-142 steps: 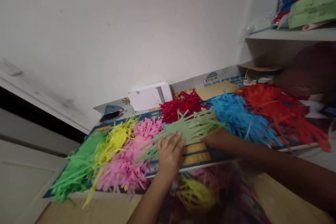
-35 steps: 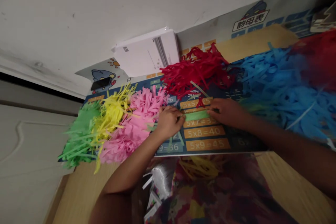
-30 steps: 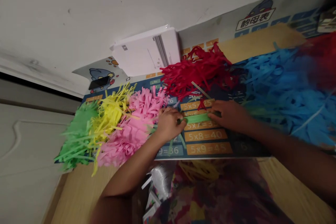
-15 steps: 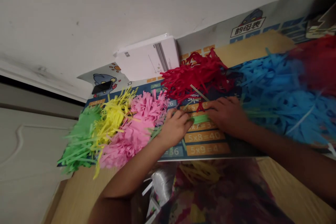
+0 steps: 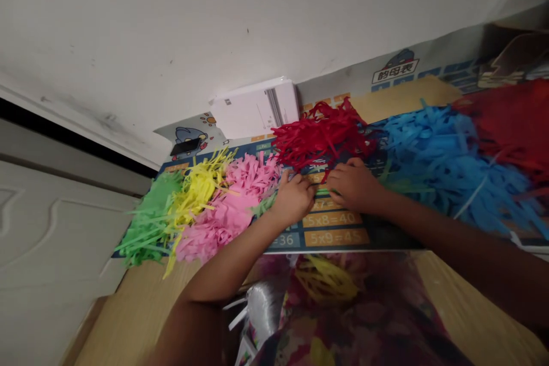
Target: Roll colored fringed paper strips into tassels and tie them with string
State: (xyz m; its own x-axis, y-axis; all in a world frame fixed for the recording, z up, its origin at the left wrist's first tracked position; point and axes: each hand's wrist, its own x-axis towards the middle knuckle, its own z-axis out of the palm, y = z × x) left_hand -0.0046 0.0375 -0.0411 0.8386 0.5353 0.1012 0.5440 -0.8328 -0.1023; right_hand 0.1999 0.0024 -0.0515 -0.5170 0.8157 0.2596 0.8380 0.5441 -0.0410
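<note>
My left hand (image 5: 295,199) and my right hand (image 5: 354,186) are close together above the printed mat. A short green paper strip (image 5: 321,190) spans the gap between them, and the closed fingers of each hand are on one end of it. Just beyond the fingertips lies a heap of red paper strips (image 5: 321,134). Pink strips (image 5: 234,200) are nearest to my left hand, with yellow strips (image 5: 199,183) and green strips (image 5: 150,211) further left. Blue strips (image 5: 450,154) spread to the right of my right hand.
Against the wall stands a white box (image 5: 255,111) with a barcode. A dark phone-like object (image 5: 186,146) lies at the back left, and a tan sheet (image 5: 407,98) behind the blue heap. More red strips (image 5: 514,120) are far right. Yellow strips (image 5: 328,279) show below the table edge.
The view has shifted, so the table sits slightly differently in the picture. My hands have come closer together, and less of the green strip shows between them.
</note>
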